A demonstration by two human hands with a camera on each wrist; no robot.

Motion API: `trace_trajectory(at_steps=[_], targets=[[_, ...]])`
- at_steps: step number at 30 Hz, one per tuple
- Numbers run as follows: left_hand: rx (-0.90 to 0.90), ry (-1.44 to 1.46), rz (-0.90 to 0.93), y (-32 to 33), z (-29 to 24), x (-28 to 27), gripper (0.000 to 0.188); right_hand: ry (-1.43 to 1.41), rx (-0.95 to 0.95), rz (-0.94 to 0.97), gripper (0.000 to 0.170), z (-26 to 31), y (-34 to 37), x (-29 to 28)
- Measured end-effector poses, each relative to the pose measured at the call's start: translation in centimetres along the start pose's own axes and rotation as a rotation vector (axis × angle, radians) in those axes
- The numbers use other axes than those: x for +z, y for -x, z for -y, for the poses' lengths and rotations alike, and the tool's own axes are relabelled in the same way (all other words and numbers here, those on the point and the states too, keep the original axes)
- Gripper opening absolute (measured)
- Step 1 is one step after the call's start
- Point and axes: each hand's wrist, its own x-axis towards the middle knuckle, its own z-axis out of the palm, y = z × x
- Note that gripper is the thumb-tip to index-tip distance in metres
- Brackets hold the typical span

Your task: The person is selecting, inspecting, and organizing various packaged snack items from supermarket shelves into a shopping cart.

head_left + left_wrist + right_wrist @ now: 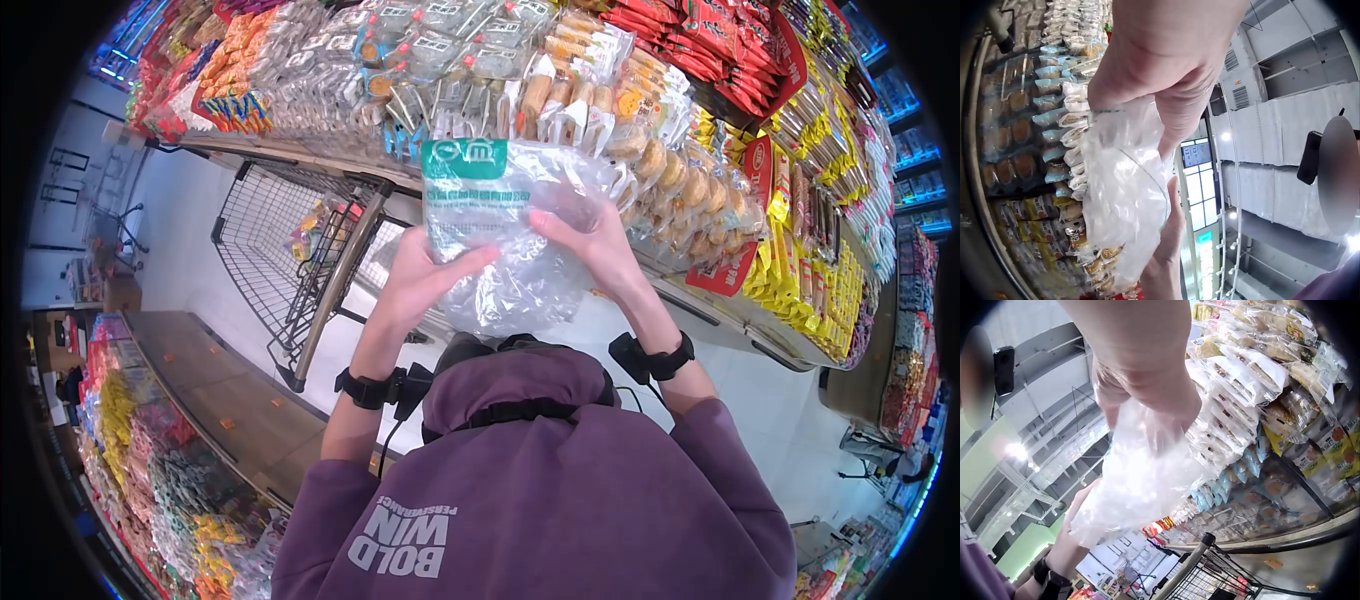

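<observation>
A clear plastic bag (pixel 515 285) with green printing is held up in front of the chest by both hands, before the snack display. At its left side the left hand (pixel 425 278) grips it, thumb laid across the front. The right hand (pixel 592 240) holds the upper right part, its thumb also on the front face and its other fingers hidden behind or inside the film. In the left wrist view the bag (pixel 1122 187) looks loose and crumpled. From the right wrist, the film (pixel 1141 481) hangs between the two hands, and no contents show through it.
A wire shopping cart (pixel 268 215) stands at the left, with a colourful packet (pixel 325 228) inside. Bagged round pastries (pixel 690 185) and red packets (pixel 690 45) fill the display ahead. Behind on the left runs a brown ledge (pixel 215 385) beside more packaged snacks.
</observation>
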Motion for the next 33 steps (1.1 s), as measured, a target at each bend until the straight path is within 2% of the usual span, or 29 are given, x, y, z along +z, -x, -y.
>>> trace_trajectory(at_steps=[1, 4, 7, 10, 12, 14, 17, 19, 20, 23, 24, 25, 26, 27, 28, 29, 30, 33], targets=[[0.015, 0.035, -0.020, -0.1, 0.0, 0.1, 0.032, 0.050, -0.061, 0.014, 0.054, 0.0, 0.1, 0.2], [0.031, 0.097, -0.062, -0.2, 0.0, 0.2, 0.028, 0.048, 0.069, 0.220, 0.064, -0.3, 0.2, -0.2], [-0.010, 0.083, -0.046, 0.1, 0.1, -0.4, 0.024, -0.055, 0.328, 0.166, 0.057, 0.5, 0.3, -0.7], [-0.009, 0.112, 0.057, 0.2, 0.8, -1.9, 0.021, -0.067, 0.224, 0.094, 0.048, -0.6, 0.5, -1.1], [0.022, 0.165, 0.150, 0.0, 1.7, -3.0, 0.021, -0.210, 0.079, 0.321, 0.044, -3.6, -0.1, -2.8], [0.107, 0.061, 0.190, 0.0, 2.1, -3.1, 0.023, -0.322, 0.070, 0.401, 0.040, -3.9, -0.1, -3.4], [0.207, -0.166, 0.208, 0.1, 1.9, -3.3, 0.033, -0.542, 0.272, 0.317, 0.040, -3.0, 0.6, -4.2], [0.319, -0.242, 0.233, -0.1, 2.0, -3.4, 0.038, -0.821, 0.421, 0.282, 0.048, -2.3, 0.8, -5.2], [0.299, -0.248, 0.225, 0.0, 1.8, -3.4, 0.038, -0.831, 0.396, 0.259, 0.052, -1.8, 1.0, -5.0], [0.234, -0.262, 0.209, -0.3, 1.4, -2.5, 0.039, -0.154, 0.306, 0.218, 0.058, -1.6, 1.6, -3.2], [0.210, -0.267, 0.193, -0.5, 1.8, -2.3, 0.040, 0.042, 0.246, 0.246, 0.053, -1.9, 1.4, -2.6], [0.187, -0.273, 0.172, -0.8, 1.9, -2.1, 0.041, 0.010, 0.275, 0.213, 0.049, -1.7, 1.3, -2.6], [0.239, -0.142, 0.100, -0.9, 2.0, -1.5, 0.047, -0.025, 0.304, 0.184, 0.044, -1.3, 1.3, -2.6], [0.130, 0.127, 0.058, -0.8, 1.7, -1.5, 0.048, -0.060, 0.333, 0.158, 0.039, -1.0, 1.1, -2.5], [0.020, 0.395, 0.013, -0.5, 0.6, -1.4, 0.051, -0.041, 0.295, 0.047, 0.031, -0.9, 1.2, -2.2], [-0.095, 0.661, -0.034, -0.2, 0.0, -1.4, 0.055, -0.006, 0.260, 0.038, 0.031, -0.7, 1.0, -2.1], [-0.124, 0.709, 0.026, -0.2, -0.1, -1.6, 0.060, 0.030, 0.227, 0.027, 0.031, -0.4, 0.9, -2.1], [-0.114, 0.392, -0.103, 0.3, 0.8, 0.3, 0.060, 0.193, 0.082, -0.017, 0.030, -0.4, 0.4, -1.0]])
